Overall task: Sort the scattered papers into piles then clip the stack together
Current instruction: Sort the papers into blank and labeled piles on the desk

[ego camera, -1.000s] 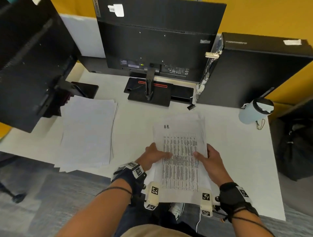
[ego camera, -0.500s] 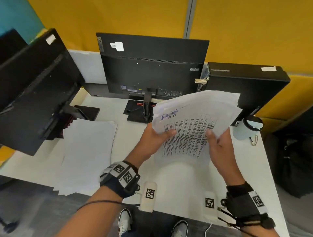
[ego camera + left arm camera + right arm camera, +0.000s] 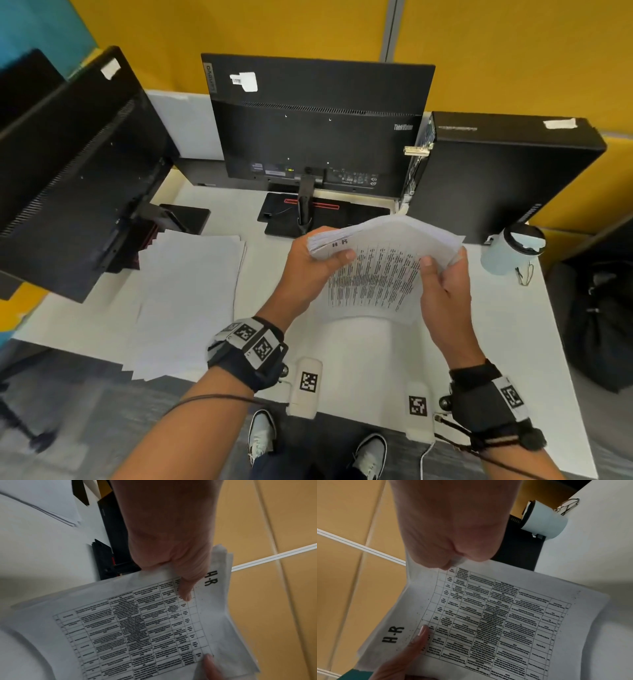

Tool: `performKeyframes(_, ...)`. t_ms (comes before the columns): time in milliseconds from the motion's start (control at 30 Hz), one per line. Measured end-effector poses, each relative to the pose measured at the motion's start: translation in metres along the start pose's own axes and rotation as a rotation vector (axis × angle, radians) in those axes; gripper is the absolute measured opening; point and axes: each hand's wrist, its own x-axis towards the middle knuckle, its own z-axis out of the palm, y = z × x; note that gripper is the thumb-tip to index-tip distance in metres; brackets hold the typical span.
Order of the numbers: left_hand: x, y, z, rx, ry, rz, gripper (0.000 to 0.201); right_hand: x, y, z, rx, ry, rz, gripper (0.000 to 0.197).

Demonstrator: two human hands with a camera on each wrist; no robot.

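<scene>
Gripping a sheaf of printed papers (image 3: 373, 270) headed "H-R", the left hand (image 3: 310, 265) pinches its far-left corner, thumb on top, while the right hand (image 3: 442, 291) pinches the right edge the same way. Lifted off the white desk (image 3: 534, 329), the sheaf bows over its near middle. A second paper pile (image 3: 186, 301) lies flat to the left, and a pale mug (image 3: 513, 251) stands at the right.

Bare white desk surface (image 3: 373, 346) is left open centrally, bounded by loose white paper pile (image 3: 186, 301), black monitor stand (image 3: 303, 214), and pale blue lidded cup (image 3: 510, 253).
</scene>
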Motion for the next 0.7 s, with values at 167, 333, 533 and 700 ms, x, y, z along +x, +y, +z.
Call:
performKeyframes(167, -0.002, 0.016, -0.001, -0.043, -0.128, 0.023, 0.041, 0.002, -0.008, -0.005, 0.049, 0.039, -0.039, 0.05)
performKeyframes(333, -0.003, -0.001, 0.0, 0.004, -0.152, -0.031, 0.051, 0.007, 0.014, -0.002, -0.112, 0.067, 0.009, 0.063)
performKeyframes(533, -0.002, -0.021, -0.004, 0.049, -0.086, -0.027, 0.047, 0.015, 0.016, -0.006, -0.094, 0.061, -0.025, 0.049)
performKeyframes(700, 0.0, -0.019, 0.005, 0.127, -0.013, 0.003, 0.028, 0.017, 0.004, -0.003, -0.06, -0.01, -0.013, 0.019)
